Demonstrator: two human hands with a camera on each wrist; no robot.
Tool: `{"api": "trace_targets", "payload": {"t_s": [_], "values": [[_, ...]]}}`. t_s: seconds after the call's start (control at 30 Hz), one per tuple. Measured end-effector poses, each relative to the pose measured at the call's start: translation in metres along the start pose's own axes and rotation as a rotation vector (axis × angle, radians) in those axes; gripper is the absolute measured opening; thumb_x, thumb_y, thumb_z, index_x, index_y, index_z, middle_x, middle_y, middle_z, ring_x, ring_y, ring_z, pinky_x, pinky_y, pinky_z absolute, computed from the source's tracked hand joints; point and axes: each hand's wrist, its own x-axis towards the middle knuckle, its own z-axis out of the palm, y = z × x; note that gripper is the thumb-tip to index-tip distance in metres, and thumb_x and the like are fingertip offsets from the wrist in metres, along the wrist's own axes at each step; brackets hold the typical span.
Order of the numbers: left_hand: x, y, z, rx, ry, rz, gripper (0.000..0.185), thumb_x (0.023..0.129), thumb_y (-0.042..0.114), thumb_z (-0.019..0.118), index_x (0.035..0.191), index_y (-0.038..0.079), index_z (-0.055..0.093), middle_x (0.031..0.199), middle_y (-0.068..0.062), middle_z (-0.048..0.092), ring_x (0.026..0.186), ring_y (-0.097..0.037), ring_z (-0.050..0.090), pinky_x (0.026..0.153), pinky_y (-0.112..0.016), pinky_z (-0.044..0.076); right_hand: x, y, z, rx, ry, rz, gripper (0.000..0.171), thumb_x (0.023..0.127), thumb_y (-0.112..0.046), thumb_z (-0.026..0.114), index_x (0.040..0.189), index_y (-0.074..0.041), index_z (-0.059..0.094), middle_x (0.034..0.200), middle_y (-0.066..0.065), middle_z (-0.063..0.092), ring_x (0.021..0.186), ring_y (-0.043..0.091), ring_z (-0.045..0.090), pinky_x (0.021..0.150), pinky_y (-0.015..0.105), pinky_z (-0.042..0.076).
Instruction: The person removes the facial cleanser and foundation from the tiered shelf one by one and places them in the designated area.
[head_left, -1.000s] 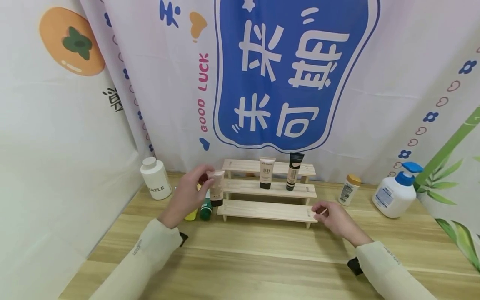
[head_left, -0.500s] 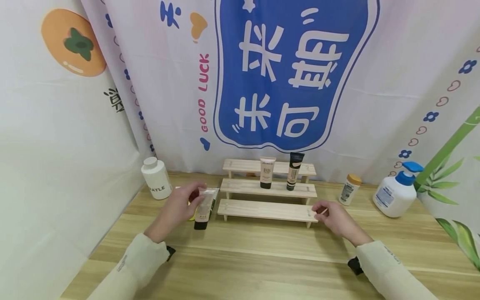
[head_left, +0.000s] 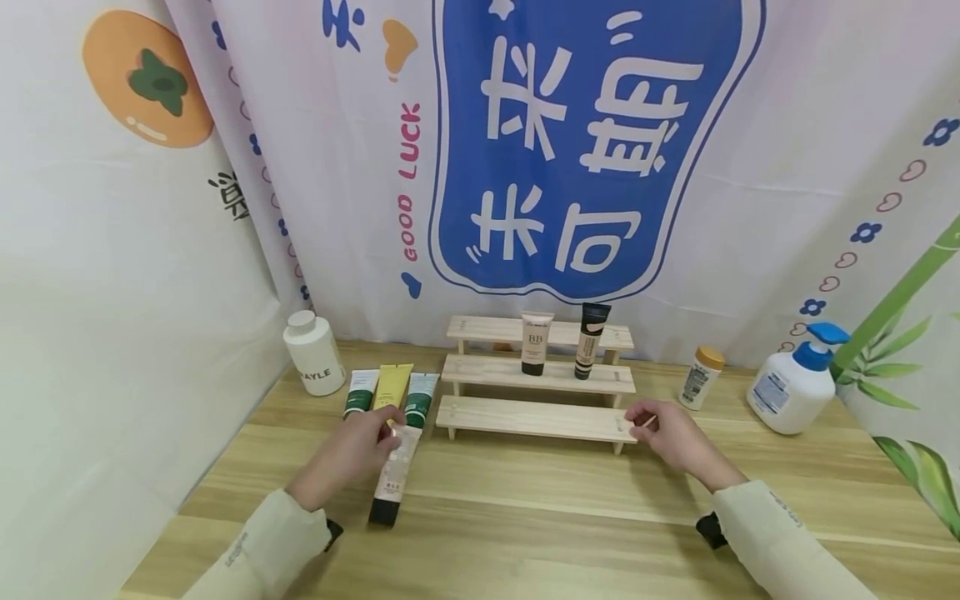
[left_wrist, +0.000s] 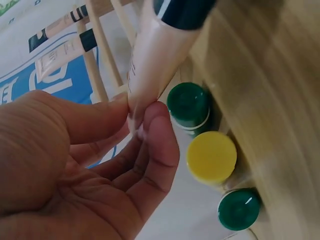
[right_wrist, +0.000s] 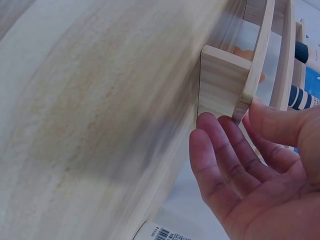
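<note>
With my left hand [head_left: 352, 454], I am pinching the pink tube [head_left: 399, 462] by its flat crimped end, thumb against fingers; its black cap [head_left: 384, 512] is pointing toward me, over the table [head_left: 555, 533]. Whether the cap is touching the wood, I cannot tell. Just beyond my fingers, a yellow tube [head_left: 393, 385] is lying between a left green tube [head_left: 362, 392] and a right green tube [head_left: 421, 398]. With my right hand [head_left: 675, 437], I am gripping the right end of the wooden rack's [head_left: 525, 419] lowest tier, thumb above, fingers beneath. On the middle tier, a BB tube [head_left: 534, 346] and a black tube [head_left: 592, 342] are standing on their caps.

Likely faults: because I am holding only the thin end, the pink tube could be pivoting or slipping under its cap's weight; a sideways swing could be knocking the neighbouring tubes askew; and a tug from my right hand could be rocking the rack, toppling its narrow-based pair.
</note>
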Motion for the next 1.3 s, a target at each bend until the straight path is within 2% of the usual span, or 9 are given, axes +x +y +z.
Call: {"api": "trace_targets", "payload": {"t_s": [0.3,0.47,0.8,1.07,1.13,1.23,1.3], "values": [[-0.003,-0.003,0.015,-0.036,-0.068,-0.122,0.009,0.089,0.006,0.064,0.096,0.011,0.061,0.07,-0.001,0.054,0.058,-0.015,0.05,0.049,-0.029,0.042,0.0,0.0,0.0,0.001,0.004,-0.01,0.014,0.085,0.003,0.066,0.098,-0.001,0.064,0.089,0.004,0.062,0.076,0.017,0.057,0.065,0.032,0.048],[-0.003,-0.008,0.021,-0.044,-0.069,-0.165,0.008,0.088,0.007,0.064,0.096,0.008,0.064,0.078,-0.002,0.057,0.062,-0.015,0.052,0.051,-0.03,0.044,0.001,0.0,0.0,0.006,0.002,-0.008,0.014,0.085,0.003,0.066,0.098,-0.001,0.064,0.089,0.005,0.063,0.075,0.017,0.057,0.064,0.032,0.048],[-0.005,-0.005,0.023,-0.007,-0.112,-0.233,0.033,0.085,0.019,0.071,0.11,-0.001,0.065,0.079,-0.006,0.058,0.062,-0.017,0.053,0.049,-0.029,0.044,0.0,0.0,0.0,0.004,0.015,-0.024,0.014,0.084,0.004,0.066,0.097,-0.001,0.064,0.088,0.005,0.063,0.075,0.017,0.057,0.064,0.032,0.048],[-0.003,-0.005,0.029,-0.051,-0.052,-0.213,0.022,0.085,0.017,0.069,0.1,0.001,0.065,0.068,-0.003,0.055,0.051,-0.015,0.051,0.042,-0.028,0.042,0.0,0.001,0.001,0.013,0.012,-0.02,0.014,0.084,0.004,0.066,0.097,-0.001,0.064,0.088,0.005,0.062,0.075,0.016,0.056,0.063,0.03,0.048],[-0.003,-0.004,0.03,-0.055,-0.038,-0.212,0.025,0.086,0.017,0.068,0.103,0.0,0.065,0.066,-0.004,0.055,0.049,-0.015,0.051,0.04,-0.027,0.041,0.0,0.001,0.001,0.016,0.015,-0.016,0.014,0.084,0.004,0.066,0.097,-0.001,0.064,0.088,0.005,0.062,0.075,0.016,0.056,0.063,0.03,0.048],[-0.003,0.0,0.028,-0.036,-0.006,-0.223,0.034,0.088,0.019,0.066,0.114,-0.003,0.062,0.075,-0.008,0.059,0.05,-0.014,0.051,0.04,-0.027,0.041,0.001,0.001,0.0,0.018,0.015,-0.013,0.014,0.084,0.004,0.066,0.097,-0.001,0.064,0.088,0.005,0.062,0.075,0.016,0.056,0.063,0.028,0.048],[-0.003,0.004,0.025,-0.016,0.029,-0.225,0.036,0.089,0.02,0.065,0.116,-0.003,0.061,0.079,-0.01,0.06,0.05,-0.014,0.051,0.04,-0.027,0.041,0.001,0.001,0.0,0.023,0.014,-0.007,0.014,0.084,0.004,0.066,0.097,-0.001,0.064,0.088,0.005,0.063,0.074,0.016,0.056,0.063,0.028,0.048]]}}
